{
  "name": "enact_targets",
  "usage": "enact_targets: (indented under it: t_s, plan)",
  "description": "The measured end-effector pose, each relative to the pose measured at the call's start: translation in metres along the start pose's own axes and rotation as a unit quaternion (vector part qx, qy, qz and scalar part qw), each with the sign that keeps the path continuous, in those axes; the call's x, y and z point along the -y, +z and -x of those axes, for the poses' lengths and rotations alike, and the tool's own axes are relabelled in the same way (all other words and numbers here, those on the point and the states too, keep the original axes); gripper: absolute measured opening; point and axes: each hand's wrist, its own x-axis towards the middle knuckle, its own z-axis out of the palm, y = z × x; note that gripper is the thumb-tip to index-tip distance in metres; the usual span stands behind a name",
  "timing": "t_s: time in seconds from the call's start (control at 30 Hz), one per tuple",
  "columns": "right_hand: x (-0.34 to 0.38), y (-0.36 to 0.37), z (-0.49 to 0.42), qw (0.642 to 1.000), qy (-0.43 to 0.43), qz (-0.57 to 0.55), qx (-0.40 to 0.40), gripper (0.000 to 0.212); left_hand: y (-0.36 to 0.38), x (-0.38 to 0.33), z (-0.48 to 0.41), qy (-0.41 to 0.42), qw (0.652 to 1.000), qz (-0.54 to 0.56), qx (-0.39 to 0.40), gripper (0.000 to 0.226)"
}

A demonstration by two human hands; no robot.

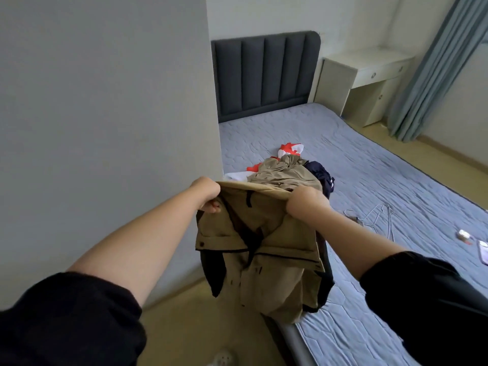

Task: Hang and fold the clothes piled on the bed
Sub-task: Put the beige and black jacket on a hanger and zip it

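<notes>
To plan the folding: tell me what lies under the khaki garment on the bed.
A red-and-white piece, a white piece and a dark navy piece peek out from under the khaki garment. Anything else beneath it is covered.

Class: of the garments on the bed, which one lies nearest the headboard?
The red-and-white garment: it sticks out beyond the khaki garment and the navy garment, toward the dark headboard.

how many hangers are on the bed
2, it seems: wire hangers overlapping on the bed just right of the right hand; more may hide under the clothes pile.
</notes>
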Motion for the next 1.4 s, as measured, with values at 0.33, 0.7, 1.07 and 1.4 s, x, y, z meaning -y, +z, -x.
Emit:
enact_targets:
  t_s: [0.33, 0.7, 1.07, 1.4]
  plan:
    - [0.076, 0.044, 0.049, 0.987, -0.108, -0.115, -0.009, 0.01, -0.046, 0.118, 0.054, -0.06, 0.977, 0.142, -0.147, 0.029]
    - [0.168, 0.011, 0.158, 0.941, -0.076, -0.304, 0.13, 0.026, -0.157, 0.195, 0.167, -0.04, 0.993, -0.045, -0.104, 0.028]
    - [0.224, 0.07, 0.29, 0.908, -0.088, -0.36, 0.196, 0.026, -0.163, 0.333, 0.245, -0.062, 0.972, 0.158, -0.16, 0.022]
    - [0.23, 0.079, 0.337, 0.884, -0.096, -0.448, 0.093, 0.021, -0.141, 0.377, 0.279, 0.04, 0.949, 0.19, -0.248, 0.043]
